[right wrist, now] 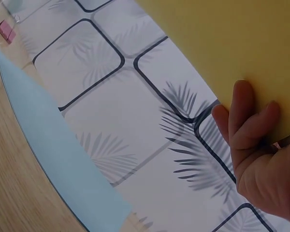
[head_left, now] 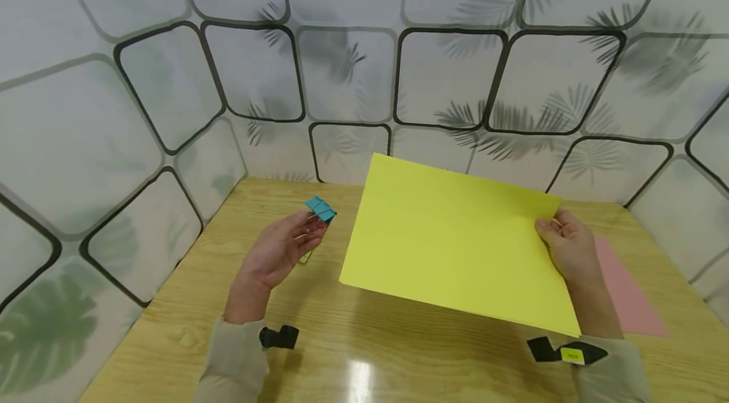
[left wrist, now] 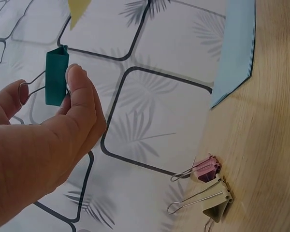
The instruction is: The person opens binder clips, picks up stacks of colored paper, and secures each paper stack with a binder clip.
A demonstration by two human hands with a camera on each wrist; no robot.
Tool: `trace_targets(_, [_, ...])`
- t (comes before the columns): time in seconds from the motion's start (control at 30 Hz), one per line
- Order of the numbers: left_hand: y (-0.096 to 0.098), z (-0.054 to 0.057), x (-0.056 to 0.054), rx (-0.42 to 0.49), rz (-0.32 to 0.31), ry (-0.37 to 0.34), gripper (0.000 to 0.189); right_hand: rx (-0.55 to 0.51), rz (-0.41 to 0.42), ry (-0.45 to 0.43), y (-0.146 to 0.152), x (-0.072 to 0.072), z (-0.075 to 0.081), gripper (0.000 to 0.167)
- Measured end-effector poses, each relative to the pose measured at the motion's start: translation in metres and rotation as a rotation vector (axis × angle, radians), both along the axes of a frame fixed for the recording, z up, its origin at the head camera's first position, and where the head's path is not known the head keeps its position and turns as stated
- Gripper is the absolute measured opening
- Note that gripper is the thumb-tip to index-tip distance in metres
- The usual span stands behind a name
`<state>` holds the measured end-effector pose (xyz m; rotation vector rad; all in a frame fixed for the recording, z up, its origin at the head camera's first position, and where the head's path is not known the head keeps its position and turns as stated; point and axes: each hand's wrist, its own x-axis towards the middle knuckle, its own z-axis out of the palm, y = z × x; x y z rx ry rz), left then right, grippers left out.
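In the head view my left hand (head_left: 276,251) pinches a teal binder clip (head_left: 321,209) by its wire handles, raised above the table. The left wrist view shows the clip (left wrist: 56,76) with thumb and fingers on its two wire loops. On the right, my right hand (head_left: 572,248) grips the right edge of large yellow paper (head_left: 455,238), thumb on the front face. The paper is held tilted above the table; its lower edge suggests more than one sheet. From the right wrist view, the fingers (right wrist: 256,128) lie against the paper's back.
A pink sheet (head_left: 626,289) lies on the wooden table (head_left: 319,340) at the right. Light blue paper (left wrist: 237,53) rests on the table, hidden in the head view. A pink binder clip (left wrist: 208,167) and a pale yellow one (left wrist: 216,200) sit close together. Patterned panels (head_left: 353,74) enclose the table.
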<state>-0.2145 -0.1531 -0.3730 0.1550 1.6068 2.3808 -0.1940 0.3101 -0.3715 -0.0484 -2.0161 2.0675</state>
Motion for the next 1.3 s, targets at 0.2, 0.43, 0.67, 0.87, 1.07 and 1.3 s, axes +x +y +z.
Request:
trace_targets(0.2, [-0.0006, -0.002, 0.0015, -0.062, -0.048, 0.069, 0.025, 0.009, 0.022, 0.009, 0.0009, -0.0008, -0.0021, 0.021])
trace_targets(0.43, [0.0006, -0.0019, 0.0022, -0.06, -0.066, 0.075, 0.025, 0.027, 0.019, 0.016, 0.0006, -0.0004, -0.0026, 0.021])
trace_targets(0.67, [0.003, 0.0014, 0.0054, -0.137, -0.082, 0.092, 0.032, 0.054, 0.022, 0.007, 0.0, -0.0009, -0.0041, 0.021])
trace_targets(0.87, [0.0049, 0.0019, 0.0059, -0.209, -0.09, 0.133, 0.045, 0.085, 0.019, 0.001, 0.0001, -0.0021, -0.0043, 0.02])
trace_targets(1.07, [0.0048, 0.0004, 0.0057, -0.242, -0.087, 0.148, 0.044, 0.105, 0.009, -0.014, 0.0, -0.0023, -0.0041, 0.02])
trace_targets(1.3, [0.0049, 0.0003, 0.0066, -0.267, -0.103, 0.161, 0.043, 0.096, 0.018, -0.008, -0.0003, -0.0022, -0.0034, 0.021])
